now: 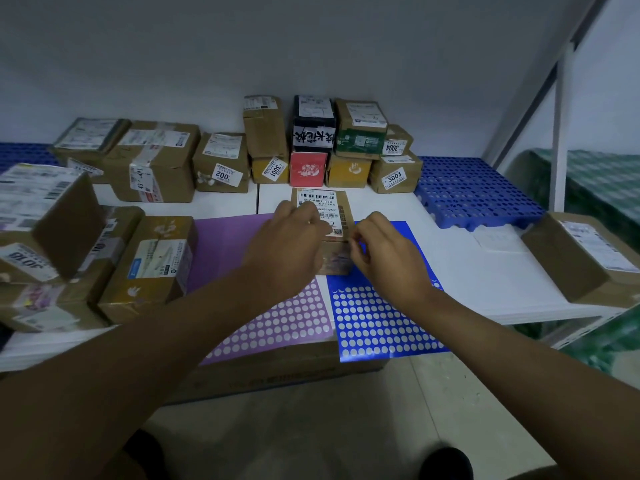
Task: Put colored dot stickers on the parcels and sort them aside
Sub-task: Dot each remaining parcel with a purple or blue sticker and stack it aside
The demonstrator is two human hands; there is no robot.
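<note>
A small brown parcel (323, 206) with a white shipping label stands on the white table (467, 268), straddling a purple sticker sheet (277, 323) and a blue sticker sheet (377, 323). Both sheets show many empty round holes. My left hand (287, 251) rests on the parcel's left side and top, fingers curled over the label. My right hand (388, 254) hovers at the parcel's right edge with fingertips pinched together; whether a sticker sits between them is too small to tell.
Stacked parcels with numbered tags (277, 169) line the back wall. More boxes (149, 261) crowd the left side, one box (585, 254) sits at the right edge. A blue perforated pallet (474, 192) lies back right. A large carton (277, 372) stands under the table edge.
</note>
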